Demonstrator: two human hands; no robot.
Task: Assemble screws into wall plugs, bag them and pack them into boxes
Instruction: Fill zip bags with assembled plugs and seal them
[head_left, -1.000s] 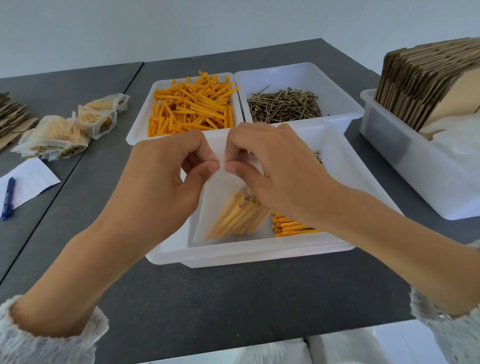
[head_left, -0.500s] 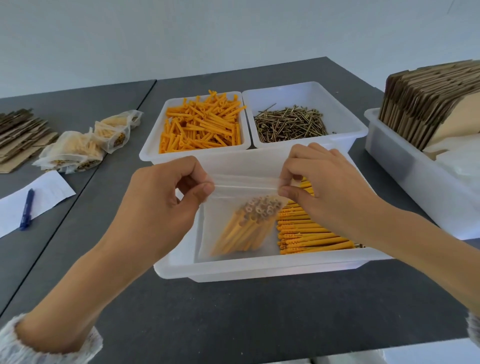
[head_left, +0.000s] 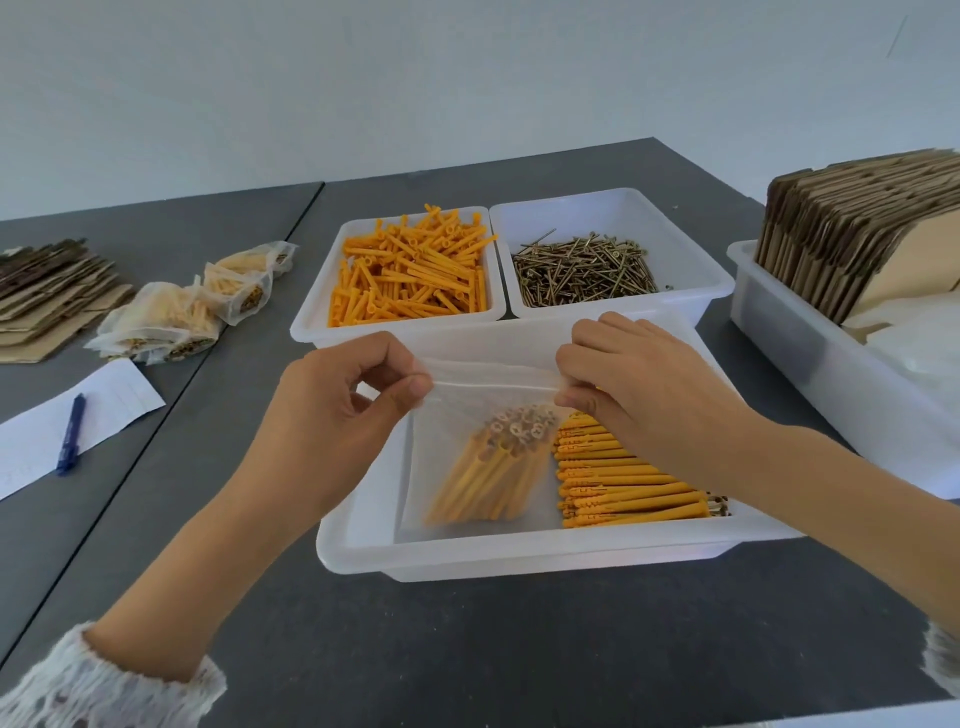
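A clear zip bag (head_left: 467, 499) holding a bundle of orange wall plugs with screws in them hangs over the near white tray (head_left: 545, 558). My left hand (head_left: 343, 410) pinches the bag's top left corner. At the top right corner, my right hand (head_left: 639, 384) pinches the bag's seal strip. Loose assembled plugs (head_left: 623, 483) lie in a row in the tray's right part. Behind it stand a tray of bare orange plugs (head_left: 410, 270) and a tray of screws (head_left: 582, 273).
Several filled bags (head_left: 192, 306) lie at the left beside flat cardboard (head_left: 47, 296). A sheet of paper (head_left: 109, 410) with a blue pen (head_left: 70, 434) sits at the left edge. A white bin (head_left: 810, 353) with folded cardboard boxes (head_left: 852, 223) stands at the right.
My hands have slid apart along the top of the bag, from its middle to its two corners. The view has tilted up.
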